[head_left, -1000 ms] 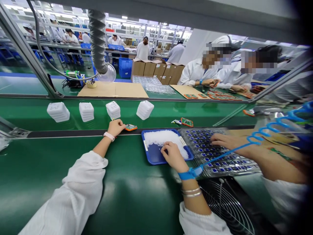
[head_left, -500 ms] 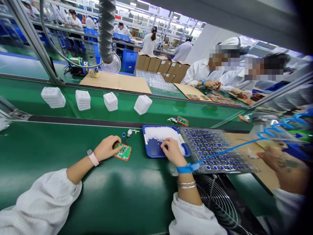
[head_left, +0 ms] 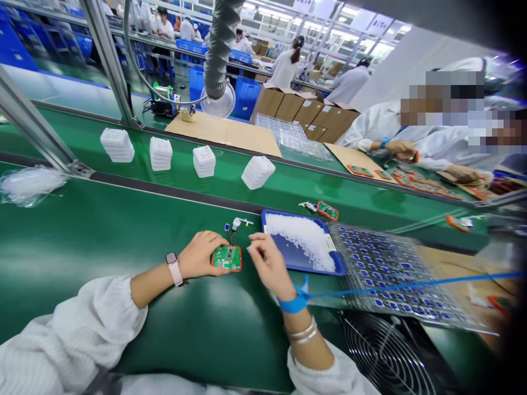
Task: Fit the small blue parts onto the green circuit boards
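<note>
My left hand (head_left: 201, 255) grips a green circuit board (head_left: 227, 257) with an orange-red edge by its left side, thumb along the near edge. A red wire runs from the board's far edge to a white connector (head_left: 236, 224). Close by lies a small blue-and-white square part (head_left: 226, 227). My right hand (head_left: 267, 264) is just right of the board, thumb and forefinger pinched together; what they hold, if anything, is too small to make out. Behind it stands a blue tray (head_left: 284, 253) with many tiny white pieces (head_left: 302, 233) heaped in it.
To the right lies a clear plastic tray (head_left: 385, 269) of blue square parts, crossed by a blue wrist cord (head_left: 403, 285). A black fan (head_left: 382, 351) sits nearer. Several stacks of white cases (head_left: 160, 153) line the far belt. Co-workers (head_left: 370, 131) sit across.
My right hand has left the blue tray and come over beside the circuit board. My left hand keeps its hold on the board. The whole view has swung and tilted.
</note>
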The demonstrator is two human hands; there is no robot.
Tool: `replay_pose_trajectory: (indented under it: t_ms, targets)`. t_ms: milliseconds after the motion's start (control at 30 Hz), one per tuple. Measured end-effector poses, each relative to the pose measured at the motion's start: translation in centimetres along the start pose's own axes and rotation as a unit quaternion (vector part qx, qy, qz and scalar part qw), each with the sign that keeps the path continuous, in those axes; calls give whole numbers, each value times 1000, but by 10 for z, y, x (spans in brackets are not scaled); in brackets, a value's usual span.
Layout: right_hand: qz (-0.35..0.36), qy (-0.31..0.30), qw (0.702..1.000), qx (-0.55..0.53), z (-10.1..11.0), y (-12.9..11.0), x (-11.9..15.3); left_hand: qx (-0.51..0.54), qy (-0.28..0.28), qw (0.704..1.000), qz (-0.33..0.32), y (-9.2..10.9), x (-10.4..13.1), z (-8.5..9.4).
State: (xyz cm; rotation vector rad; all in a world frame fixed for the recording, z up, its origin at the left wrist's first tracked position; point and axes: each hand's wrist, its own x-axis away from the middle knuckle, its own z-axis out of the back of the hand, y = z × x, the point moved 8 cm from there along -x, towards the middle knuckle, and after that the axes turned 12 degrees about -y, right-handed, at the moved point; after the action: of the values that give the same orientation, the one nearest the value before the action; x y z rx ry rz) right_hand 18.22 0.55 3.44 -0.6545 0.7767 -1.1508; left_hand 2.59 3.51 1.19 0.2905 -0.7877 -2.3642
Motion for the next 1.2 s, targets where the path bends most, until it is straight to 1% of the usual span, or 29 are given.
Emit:
replay_pose_trajectory:
  t_ms: [67,100,167,300,433,533,733,933,1100,1200]
  targets:
    - [10,-31,999,-21,-30,-8,-5,47,36,998,13,-3,-4,4]
    - [8,-35,999,-23,-39,-7,-6,71,51,996,16,-5,-6,5]
    - [-4,-33,999,-19,-48,0,-9,110,63,992,15,-7,-11,5]
    - [-18,-39,999,-9,-49,12,-11,138,54,989,12,-8,-19,3]
    - [-20,-65,998,-1,-50,13,-12,116,40,992,22,-9,-20,0]
    - [-37,-76,996,-9,-52,16,-13,103,33,994,27,-11,-23,-2]
    - [-56,-73,995,-26,-50,20,-16,109,-3,992,61,-16,-32,-4]
    - [-57,-72,995,-37,-48,20,-14,128,1,991,38,-13,-30,-3]
    - [-66,-67,995,-25,-49,26,-15,125,-10,990,71,-19,-33,-6]
    - [-70,-55,996,-19,-52,23,-15,120,-15,990,78,-20,-34,-6]
